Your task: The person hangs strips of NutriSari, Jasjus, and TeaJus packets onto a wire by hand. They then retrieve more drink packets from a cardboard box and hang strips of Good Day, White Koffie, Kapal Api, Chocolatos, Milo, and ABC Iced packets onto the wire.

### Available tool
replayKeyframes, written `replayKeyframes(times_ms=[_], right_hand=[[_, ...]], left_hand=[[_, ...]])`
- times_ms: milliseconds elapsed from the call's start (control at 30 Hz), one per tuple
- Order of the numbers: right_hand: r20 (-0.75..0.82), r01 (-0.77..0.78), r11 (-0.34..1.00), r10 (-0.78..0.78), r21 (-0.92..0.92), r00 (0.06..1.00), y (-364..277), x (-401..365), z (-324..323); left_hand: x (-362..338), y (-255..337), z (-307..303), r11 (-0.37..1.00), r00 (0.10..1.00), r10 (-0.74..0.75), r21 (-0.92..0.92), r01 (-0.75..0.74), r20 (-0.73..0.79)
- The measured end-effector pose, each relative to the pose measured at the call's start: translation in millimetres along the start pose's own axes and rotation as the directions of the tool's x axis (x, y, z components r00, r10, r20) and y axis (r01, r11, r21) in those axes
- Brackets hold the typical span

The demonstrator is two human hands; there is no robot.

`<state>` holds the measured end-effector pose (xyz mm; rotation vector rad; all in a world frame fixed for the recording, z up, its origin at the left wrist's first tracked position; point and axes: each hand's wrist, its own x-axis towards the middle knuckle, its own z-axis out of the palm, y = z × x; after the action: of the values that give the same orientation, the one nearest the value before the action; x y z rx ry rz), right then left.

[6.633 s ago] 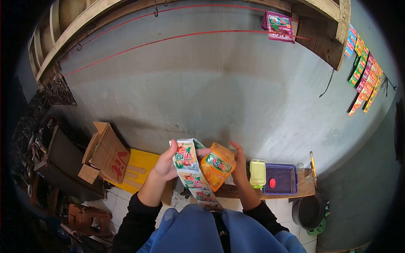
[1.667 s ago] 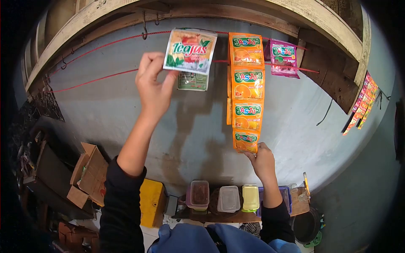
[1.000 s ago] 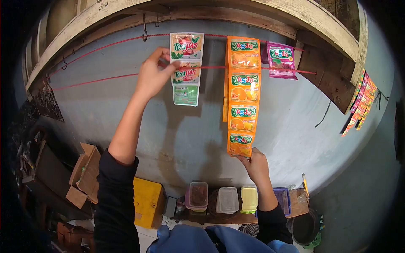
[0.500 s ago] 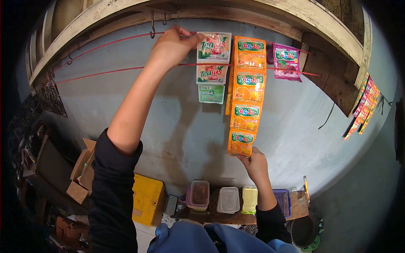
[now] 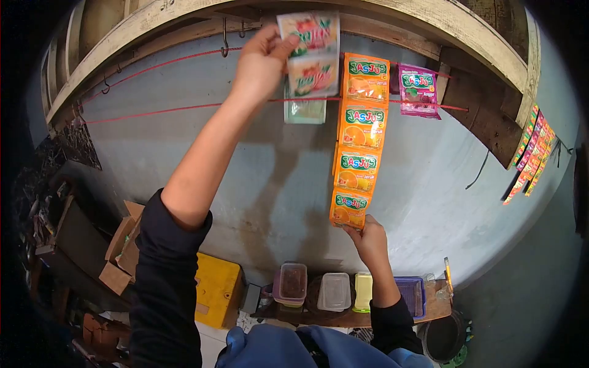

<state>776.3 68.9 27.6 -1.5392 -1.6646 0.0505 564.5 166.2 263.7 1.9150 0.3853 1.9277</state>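
My left hand point(image 5: 262, 64) is raised to the upper string and pinches the left edge of a strip of Teajus sachets point(image 5: 316, 73). The strip is slightly blurred; its upper sachets stand in front of the red strings, and a pale green one hangs below, behind the lower string. My right hand point(image 5: 368, 241) grips the bottom end of an orange strip of Jasjus Jeruk sachets point(image 5: 362, 127), which hangs down over the strings beside the Teajus strip. A purple Jasjus Anggur sachet point(image 5: 419, 92) hangs to the right, apart from both hands.
Two red strings point(image 5: 165, 111) run along the wall under a wooden frame point(image 5: 392, 46) with metal hooks point(image 5: 225, 40). Colourful sachet strips point(image 5: 529, 156) hang at far right. Below are a wooden bench point(image 5: 438, 306) with plastic containers point(image 5: 334, 291), a yellow box point(image 5: 218, 288) and a cardboard box point(image 5: 119, 254).
My left hand has lifted the Teajus strip upward, so its top sachet now overlaps the wooden frame. My right hand still holds the orange strip's lower end, almost unmoved.
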Motion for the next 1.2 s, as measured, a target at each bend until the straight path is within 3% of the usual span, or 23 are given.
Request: replayKeyframes(times_ms=[33, 133, 300, 367, 400, 467, 533, 600, 633, 667, 733, 767, 800, 833, 867, 933, 1000, 1067, 1133, 1200], right_hand=[[-0.004, -0.007, 1.000, 0.007, -0.001, 1.000, -0.6, -0.9, 0.3], [-0.022, -0.011, 1.000, 0.011, -0.003, 1.000, 4.5, -1.9, 2.7], [-0.051, -0.010, 0.999, 0.008, -0.035, 0.999, 7.2, -5.6, 2.0], [-0.047, -0.008, 0.998, 0.005, -0.056, 0.999, 6.8, -7.0, 0.6], [-0.051, -0.003, 0.999, 0.001, -0.044, 0.999, 6.3, -6.8, 0.1], [-0.054, 0.007, 0.999, -0.009, -0.036, 0.998, 4.4, -6.6, -0.8], [-0.056, 0.011, 1.000, -0.012, -0.020, 0.998, 2.6, -7.3, -1.3], [-0.046, -0.010, 0.999, 0.009, -0.030, 0.999, 2.0, -7.2, -0.8], [-0.034, -0.032, 0.999, 0.031, -0.041, 0.999, 2.3, -7.9, -0.8], [-0.035, -0.035, 0.999, 0.033, -0.042, 0.999, 3.5, -8.4, -0.6], [-0.010, -0.049, 0.994, 0.048, -0.099, 0.999, 4.6, -9.3, -0.2], [-0.009, -0.050, 0.994, 0.050, -0.100, 0.999, 1.2, -12.1, -1.6], [-0.056, -0.119, 0.976, 0.111, -0.181, 0.992, -5.2, -16.8, -4.6], [-0.106, -0.187, 0.948, 0.164, -0.257, 0.981, -15.1, -20.2, -9.3], [-0.101, -0.183, 0.948, 0.162, -0.260, 0.982, -30.6, -21.7, -17.0], [-0.294, -0.152, 0.978, 0.104, -0.143, 0.950, -66.4, -16.7, -33.2], [-0.393, 0.208, 0.977, -0.207, -0.040, 0.896, -85.6, 0.4, -35.7], [-0.303, 0.409, 0.908, -0.368, 0.085, 0.879, -104.5, 37.9, -25.9], [-0.319, 0.522, 0.841, -0.459, 0.145, 0.829, -130.1, 76.1, -17.6], [-0.256, 0.500, 0.835, -0.444, 0.230, 0.859, -144.2, 114.1, -13.3]], left_hand=[[3.7, 2.5, -5.3, 0.995, 0.994, 0.103, 0.003, -0.104, 0.033], [-2.6, 7.4, -20.4, 0.984, 0.984, 0.177, 0.020, -0.177, 0.030], [-33.0, -21.8, -49.1, 0.997, 0.998, 0.051, 0.060, -0.054, 0.044], [-37.9, -34.9, -58.7, 0.890, 0.998, 0.021, 0.453, -0.048, 0.065], [-39.1, -41.4, -63.0, 0.892, 0.998, 0.022, 0.450, -0.047, 0.062], [-40.9, -52.9, -70.3, 0.886, 0.988, -0.141, 0.453, 0.099, 0.061], [-48.7, -49.7, -70.8, 0.916, 0.996, -0.077, 0.398, 0.050, 0.053], [-61.7, -23.3, -64.5, 0.716, 0.989, -0.135, 0.685, 0.134, -0.053], [-66.4, -24.4, -64.4, 0.660, 0.986, 0.163, 0.738, -0.141, 0.042], [-70.5, -23.8, -63.9, 0.661, 0.986, 0.163, 0.736, -0.142, 0.044], [-78.6, -19.4, -61.7, 0.761, 0.993, 0.115, 0.644, -0.075, -0.020], [-82.8, -20.0, -60.7, 0.826, 0.999, 0.023, 0.564, 0.006, -0.045], [-83.5, -19.3, -59.0, 0.826, 0.999, 0.022, 0.563, 0.009, -0.048], [-83.9, -17.4, -56.6, 0.916, 0.996, -0.083, 0.390, 0.094, -0.045], [-84.6, -15.6, -55.0, 0.961, 0.982, -0.186, 0.204, 0.186, -0.022], [-82.7, -14.7, -51.9, 0.978, 0.984, -0.176, 0.114, 0.174, 0.010], [-78.2, -11.0, -48.2, 0.987, 0.986, -0.162, 0.020, 0.161, 0.045], [-71.7, -4.3, -45.9, 0.981, 0.983, -0.174, -0.074, 0.179, 0.066], [-61.8, -6.3, -44.8, 0.981, 0.985, -0.161, -0.094, 0.167, 0.068], [-51.2, -4.1, -43.2, 0.990, 0.992, -0.114, -0.083, 0.117, 0.046]])
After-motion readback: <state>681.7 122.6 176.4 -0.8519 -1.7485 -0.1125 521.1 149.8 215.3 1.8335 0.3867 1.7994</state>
